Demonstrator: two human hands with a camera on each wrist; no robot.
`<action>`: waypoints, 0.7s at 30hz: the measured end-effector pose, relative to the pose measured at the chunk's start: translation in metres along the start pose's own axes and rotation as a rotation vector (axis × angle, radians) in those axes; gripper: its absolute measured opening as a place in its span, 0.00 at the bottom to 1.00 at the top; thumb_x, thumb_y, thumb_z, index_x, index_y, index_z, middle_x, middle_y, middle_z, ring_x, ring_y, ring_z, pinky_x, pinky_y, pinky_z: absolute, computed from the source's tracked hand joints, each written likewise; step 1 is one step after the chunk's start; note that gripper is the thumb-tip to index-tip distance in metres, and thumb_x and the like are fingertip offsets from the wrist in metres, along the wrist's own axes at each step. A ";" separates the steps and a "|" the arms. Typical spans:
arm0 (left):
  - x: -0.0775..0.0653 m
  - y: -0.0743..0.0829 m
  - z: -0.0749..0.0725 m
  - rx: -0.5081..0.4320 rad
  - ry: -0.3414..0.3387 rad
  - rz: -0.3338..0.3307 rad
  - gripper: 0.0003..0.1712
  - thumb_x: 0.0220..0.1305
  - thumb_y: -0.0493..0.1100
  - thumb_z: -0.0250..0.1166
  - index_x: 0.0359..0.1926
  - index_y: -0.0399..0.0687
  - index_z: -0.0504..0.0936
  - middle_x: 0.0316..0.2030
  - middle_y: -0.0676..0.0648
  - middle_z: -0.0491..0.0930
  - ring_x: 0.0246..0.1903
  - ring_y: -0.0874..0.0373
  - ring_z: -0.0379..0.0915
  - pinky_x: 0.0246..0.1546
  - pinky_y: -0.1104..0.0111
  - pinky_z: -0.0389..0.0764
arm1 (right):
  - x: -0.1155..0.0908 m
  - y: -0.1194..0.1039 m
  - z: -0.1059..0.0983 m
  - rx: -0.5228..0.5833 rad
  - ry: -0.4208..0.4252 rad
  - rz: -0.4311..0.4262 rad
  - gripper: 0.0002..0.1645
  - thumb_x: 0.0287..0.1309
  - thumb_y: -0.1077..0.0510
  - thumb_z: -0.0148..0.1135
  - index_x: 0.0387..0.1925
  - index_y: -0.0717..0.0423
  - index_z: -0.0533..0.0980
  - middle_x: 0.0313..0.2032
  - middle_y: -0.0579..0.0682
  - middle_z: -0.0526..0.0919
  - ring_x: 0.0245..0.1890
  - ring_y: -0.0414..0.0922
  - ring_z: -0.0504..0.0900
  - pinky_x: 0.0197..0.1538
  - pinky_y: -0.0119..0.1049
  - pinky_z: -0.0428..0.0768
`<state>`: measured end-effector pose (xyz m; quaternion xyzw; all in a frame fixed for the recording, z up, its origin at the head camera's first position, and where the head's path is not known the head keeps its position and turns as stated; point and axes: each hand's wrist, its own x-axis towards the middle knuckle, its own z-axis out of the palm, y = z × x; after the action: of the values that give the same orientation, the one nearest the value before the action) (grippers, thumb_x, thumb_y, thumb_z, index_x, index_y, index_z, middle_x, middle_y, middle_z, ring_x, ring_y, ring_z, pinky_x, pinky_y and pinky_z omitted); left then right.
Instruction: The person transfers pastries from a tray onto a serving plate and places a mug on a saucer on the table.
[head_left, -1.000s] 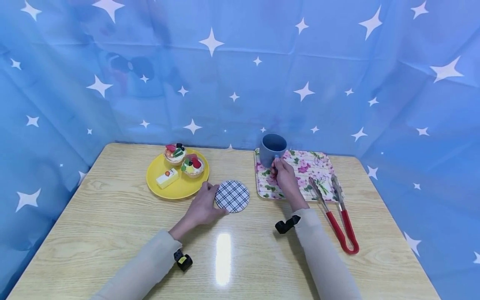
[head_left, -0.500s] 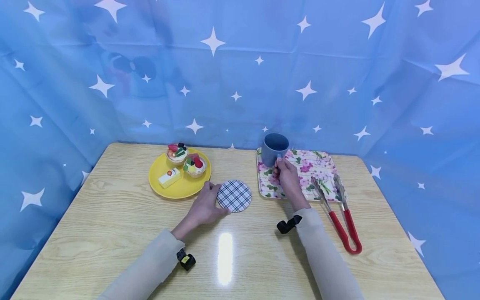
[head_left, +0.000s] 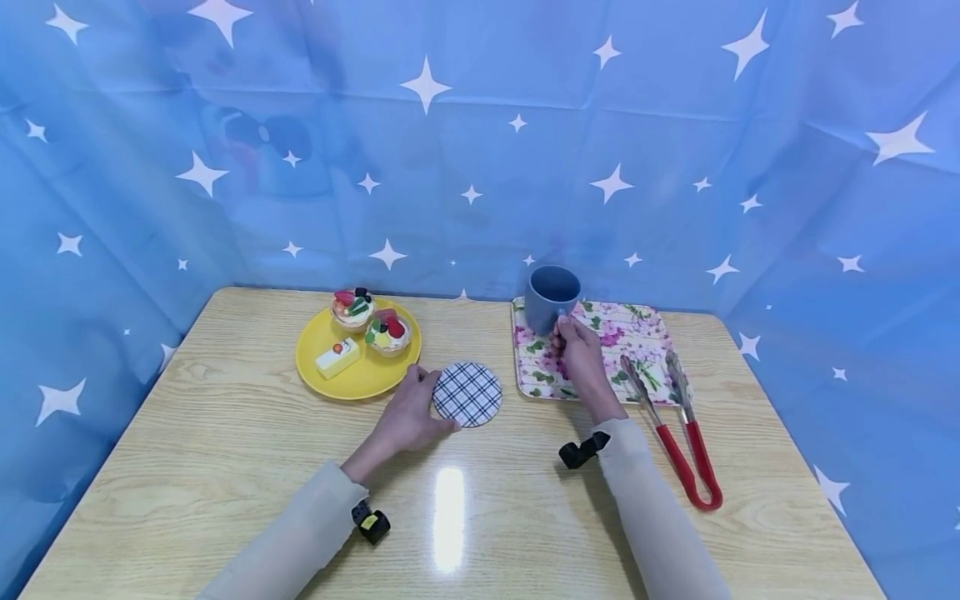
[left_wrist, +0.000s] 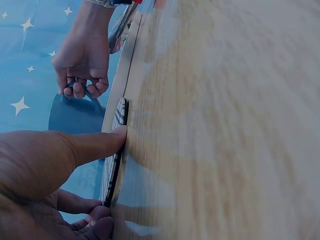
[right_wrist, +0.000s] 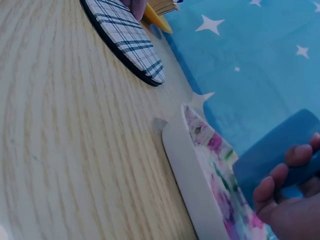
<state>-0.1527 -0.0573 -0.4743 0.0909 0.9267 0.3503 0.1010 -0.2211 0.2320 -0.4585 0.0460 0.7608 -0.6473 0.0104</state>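
Note:
A round plaid coaster (head_left: 467,394) with a dark underside lies on the wooden table. My left hand (head_left: 408,414) holds it by the rim, thumb at the near edge and fingers at the far left, as the left wrist view (left_wrist: 116,155) of the coaster also shows. My right hand (head_left: 581,357) grips the handle of a blue-grey mug (head_left: 542,308), several fingers curled through it. The mug is upright over the left end of a floral tray (head_left: 622,333). In the right wrist view the mug (right_wrist: 272,152) overlaps the tray's printed surface, its base partly behind the tray wall.
Left of the coaster, a yellow plate (head_left: 356,385) bears two fruit tarts (head_left: 388,333) and a small cake slice (head_left: 337,357). Red-handled metal tongs (head_left: 688,462) lie at the right, tips over the tray. A blue star-patterned curtain (head_left: 480,150) hangs behind the table.
My right hand and the mug have shifted very slightly to the right over the tray. The left hand and the coaster stay in place; the head view has drifted a little.

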 end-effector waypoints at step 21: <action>0.000 0.001 -0.001 0.021 -0.003 -0.005 0.51 0.55 0.51 0.80 0.74 0.38 0.66 0.61 0.39 0.65 0.56 0.49 0.68 0.61 0.55 0.81 | -0.010 -0.007 -0.006 0.012 -0.021 -0.083 0.26 0.81 0.40 0.40 0.38 0.58 0.68 0.33 0.50 0.69 0.32 0.45 0.66 0.39 0.49 0.71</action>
<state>-0.1530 -0.0568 -0.4732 0.0902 0.9303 0.3404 0.1024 -0.2113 0.2365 -0.4494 0.0077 0.7579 -0.6523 -0.0090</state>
